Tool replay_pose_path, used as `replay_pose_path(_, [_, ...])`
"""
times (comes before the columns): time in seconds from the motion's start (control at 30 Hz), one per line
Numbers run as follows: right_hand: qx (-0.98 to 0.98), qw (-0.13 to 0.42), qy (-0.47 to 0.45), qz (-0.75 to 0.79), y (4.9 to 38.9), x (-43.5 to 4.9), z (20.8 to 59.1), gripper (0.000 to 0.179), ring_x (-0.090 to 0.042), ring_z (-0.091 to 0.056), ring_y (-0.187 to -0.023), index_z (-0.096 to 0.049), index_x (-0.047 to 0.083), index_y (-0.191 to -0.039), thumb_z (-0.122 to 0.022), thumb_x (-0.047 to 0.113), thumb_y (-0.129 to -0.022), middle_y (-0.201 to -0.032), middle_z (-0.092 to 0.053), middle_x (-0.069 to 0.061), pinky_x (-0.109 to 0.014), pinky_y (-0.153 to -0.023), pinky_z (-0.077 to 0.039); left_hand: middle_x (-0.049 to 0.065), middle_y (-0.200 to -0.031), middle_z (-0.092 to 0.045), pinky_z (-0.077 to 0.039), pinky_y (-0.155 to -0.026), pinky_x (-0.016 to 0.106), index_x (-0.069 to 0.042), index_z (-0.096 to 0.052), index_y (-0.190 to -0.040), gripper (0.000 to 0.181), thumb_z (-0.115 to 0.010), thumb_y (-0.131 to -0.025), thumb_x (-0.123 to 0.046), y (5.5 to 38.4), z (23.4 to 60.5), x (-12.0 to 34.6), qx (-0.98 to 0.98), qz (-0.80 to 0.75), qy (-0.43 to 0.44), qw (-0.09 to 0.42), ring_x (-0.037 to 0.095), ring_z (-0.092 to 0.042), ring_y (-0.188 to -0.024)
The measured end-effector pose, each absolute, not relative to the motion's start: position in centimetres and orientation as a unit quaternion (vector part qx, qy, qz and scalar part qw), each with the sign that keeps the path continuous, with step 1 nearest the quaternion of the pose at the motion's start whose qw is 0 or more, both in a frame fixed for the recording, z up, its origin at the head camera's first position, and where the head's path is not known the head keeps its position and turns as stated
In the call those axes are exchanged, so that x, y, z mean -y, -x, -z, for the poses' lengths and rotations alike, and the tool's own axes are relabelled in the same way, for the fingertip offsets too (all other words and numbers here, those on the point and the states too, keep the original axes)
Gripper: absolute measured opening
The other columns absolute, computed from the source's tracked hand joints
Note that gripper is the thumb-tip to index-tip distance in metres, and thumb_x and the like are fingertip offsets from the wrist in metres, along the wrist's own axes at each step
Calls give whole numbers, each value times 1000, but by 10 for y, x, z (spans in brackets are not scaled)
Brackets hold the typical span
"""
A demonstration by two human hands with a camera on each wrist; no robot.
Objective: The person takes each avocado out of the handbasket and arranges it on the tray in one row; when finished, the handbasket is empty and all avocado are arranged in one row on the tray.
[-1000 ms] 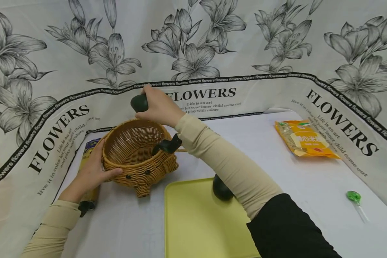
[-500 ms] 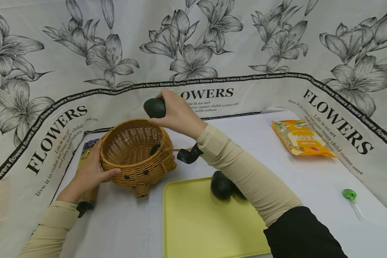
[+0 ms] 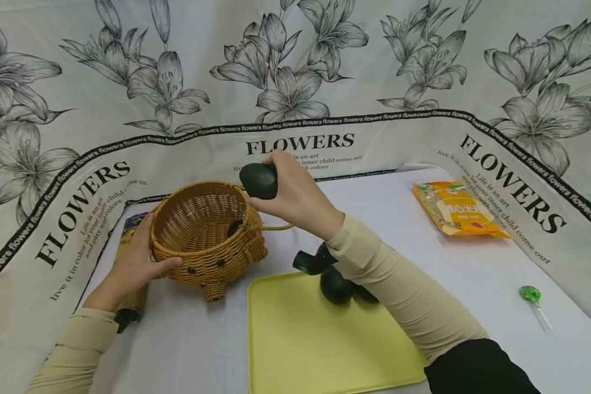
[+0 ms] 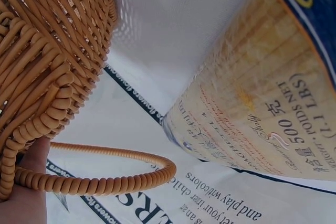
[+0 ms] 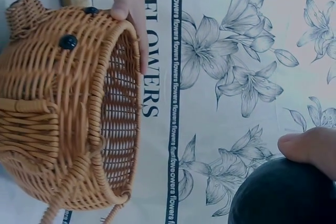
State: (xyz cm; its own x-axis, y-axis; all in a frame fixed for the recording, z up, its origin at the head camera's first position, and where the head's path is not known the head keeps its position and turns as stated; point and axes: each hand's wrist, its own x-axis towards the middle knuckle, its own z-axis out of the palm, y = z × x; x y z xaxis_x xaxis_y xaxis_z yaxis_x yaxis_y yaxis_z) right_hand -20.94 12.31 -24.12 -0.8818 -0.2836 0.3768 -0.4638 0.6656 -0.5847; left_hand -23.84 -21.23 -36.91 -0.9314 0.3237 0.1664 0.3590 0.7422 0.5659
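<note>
My right hand (image 3: 300, 191) grips a dark green avocado (image 3: 259, 181) in the air, just beyond the right rim of a wicker basket (image 3: 214, 257). The basket has a pig's face with black bead eyes and a snout. My left hand (image 3: 135, 265) holds the basket's left side, thumb over the front rim. Inside it, another dark avocado (image 3: 235, 227) shows at the right wall. Below my right wrist, more avocados (image 3: 336, 285) lie on a yellow tray (image 3: 295, 345), partly hidden by the sleeve. In the right wrist view, the thumb presses on the held avocado (image 5: 283, 195).
A pack of spaghetti (image 4: 252, 103) lies close left of the basket. An orange snack bag (image 3: 460, 210) is at the back right, with a green lollipop (image 3: 531, 295) nearer on the right. A looped wicker handle (image 4: 105, 182) sticks out. Flower-printed cloth (image 3: 295, 82) stands behind.
My right hand has moved right and down with the avocado, from over the basket's back rim to beyond its right rim. The left hand keeps hold of the basket, which stays put.
</note>
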Motion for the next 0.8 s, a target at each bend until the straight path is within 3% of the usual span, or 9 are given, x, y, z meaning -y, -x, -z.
replay_pose_path(0.6, [909, 111, -190, -353, 157, -140, 307, 58, -17, -57, -91, -47, 8, -120, -76, 31, -76, -112, -54, -8, -28, -74, -53, 24, -156, -12, -25, -100, 74, -17, 5, -153, 117, -77, -74, -43, 239, 369, 212, 933, 307, 186, 33, 54, -24, -135])
replay_pose_path(0.8, [925, 75, -179, -326, 141, -143, 340, 58, -11, -55, -88, -49, 13, -123, -75, 36, -77, -112, -55, -4, -26, -74, -52, 23, -156, -11, -25, -100, 74, -18, 5, -153, 116, -77, -74, -42, 239, 370, 214, 932, 312, 183, 29, 54, -23, -135])
